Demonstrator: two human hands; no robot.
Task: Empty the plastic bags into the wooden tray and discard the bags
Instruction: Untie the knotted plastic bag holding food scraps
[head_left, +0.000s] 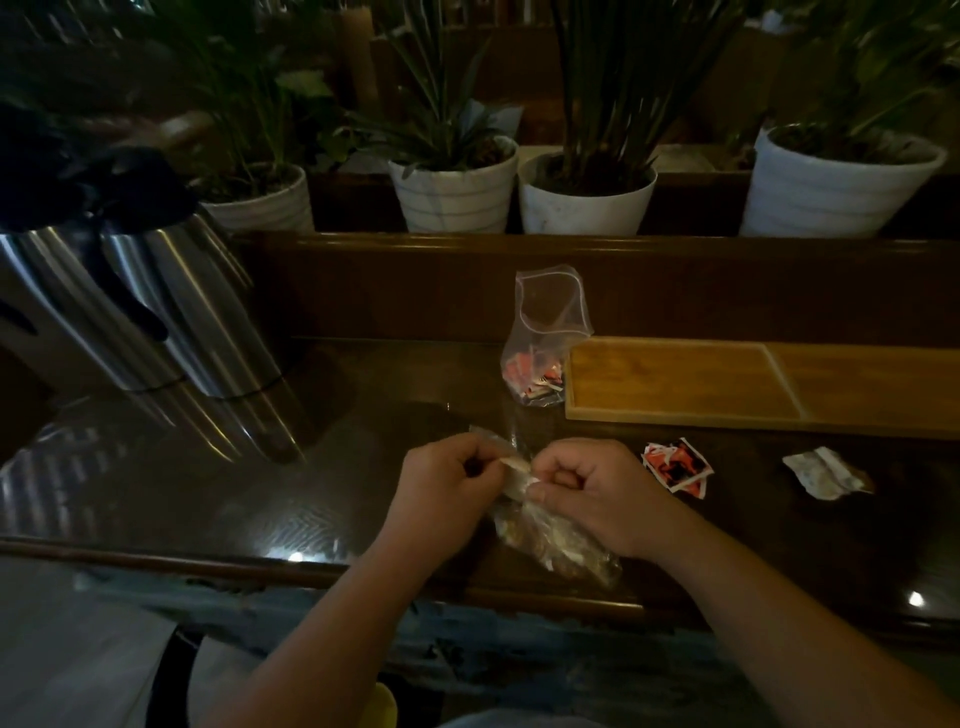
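A clear plastic bag (558, 545) holding pale brownish packets lies near the table's front edge. My left hand (441, 488) and my right hand (587, 493) both pinch its top edge between them. A second clear zip bag (545, 338) with red packets stands upright just left of the wooden tray (727, 384). The tray has two compartments and looks bare inside. A small pile of red and black packets (675, 465) and a crumpled white packet (826, 473) lie loose on the table in front of the tray.
Two steel thermos jugs (140, 306) stand at the left of the dark glossy table (260, 493). Several white plant pots (454, 192) line a ledge behind a raised wooden rail at the back.
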